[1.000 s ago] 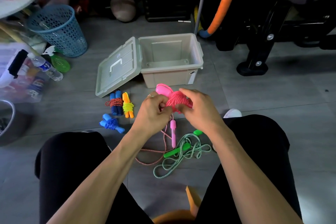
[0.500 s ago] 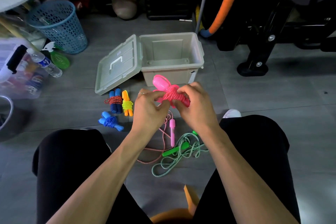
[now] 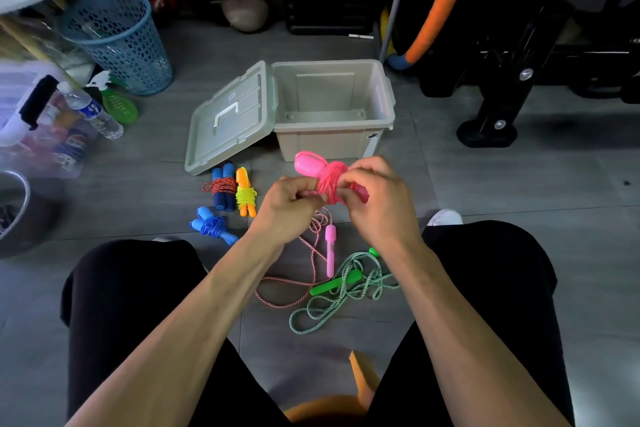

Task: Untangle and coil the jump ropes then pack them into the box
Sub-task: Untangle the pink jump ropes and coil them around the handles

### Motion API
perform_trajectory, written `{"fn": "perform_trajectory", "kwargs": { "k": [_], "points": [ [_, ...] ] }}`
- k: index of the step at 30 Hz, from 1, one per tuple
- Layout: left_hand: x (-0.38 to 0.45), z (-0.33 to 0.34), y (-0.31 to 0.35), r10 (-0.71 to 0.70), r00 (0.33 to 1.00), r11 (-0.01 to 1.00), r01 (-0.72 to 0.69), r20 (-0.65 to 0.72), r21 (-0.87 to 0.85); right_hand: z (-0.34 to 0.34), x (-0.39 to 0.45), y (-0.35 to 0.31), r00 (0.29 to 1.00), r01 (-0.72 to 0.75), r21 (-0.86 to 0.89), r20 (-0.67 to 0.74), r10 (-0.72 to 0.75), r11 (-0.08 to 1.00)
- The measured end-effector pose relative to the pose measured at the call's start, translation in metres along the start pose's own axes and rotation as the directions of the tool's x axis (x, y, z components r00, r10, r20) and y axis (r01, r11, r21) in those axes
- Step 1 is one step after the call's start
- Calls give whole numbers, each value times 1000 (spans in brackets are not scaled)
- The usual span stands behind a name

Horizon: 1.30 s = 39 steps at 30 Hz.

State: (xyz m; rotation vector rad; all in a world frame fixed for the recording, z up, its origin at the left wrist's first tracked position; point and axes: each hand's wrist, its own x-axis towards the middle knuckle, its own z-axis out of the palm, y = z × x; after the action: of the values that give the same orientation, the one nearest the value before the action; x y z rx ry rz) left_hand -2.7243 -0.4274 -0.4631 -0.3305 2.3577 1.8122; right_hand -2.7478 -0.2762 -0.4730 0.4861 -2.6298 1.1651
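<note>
Hands meet above a grey floor, the left hand (image 3: 291,206) pinching a cord end and the right hand (image 3: 375,199) clenched around a coiled pink jump rope (image 3: 330,180), the open box (image 3: 334,107) at twelve o'clock, loose ropes (image 3: 341,291) at six.

The rope bundle (image 3: 330,180) in the hands was hot pink. On the grey floor (image 3: 519,191) lay a red-and-white twisted rope (image 3: 294,284), a green-and-white one (image 3: 332,305) with green handles, an all-blue bundle (image 3: 212,226), and orange handles wound in yellow cord (image 3: 246,194). The box (image 3: 332,146) was beige, the perforated basket (image 3: 121,42) light blue.
</note>
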Motion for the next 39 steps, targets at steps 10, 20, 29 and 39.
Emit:
{"fn": "perform_trajectory", "kwargs": {
  "k": [10,20,29,39],
  "points": [
    [-6,-6,4,-105,994,991,105,1,-81,4,-7,0,990,142,-27,-20,-143,989],
    [-3,0,5,163,985,981,-155,-53,119,16,-11,-9,974,102,-52,-198,-110,993],
    [0,-9,-5,361,923,878,-286,-137,385,7,-3,-18,969,-239,205,110,221,949],
    [-1,-6,-2,4,980,994,-26,-201,-105,-6,-4,-27,938,-330,271,200,283,904]
  ]
}}
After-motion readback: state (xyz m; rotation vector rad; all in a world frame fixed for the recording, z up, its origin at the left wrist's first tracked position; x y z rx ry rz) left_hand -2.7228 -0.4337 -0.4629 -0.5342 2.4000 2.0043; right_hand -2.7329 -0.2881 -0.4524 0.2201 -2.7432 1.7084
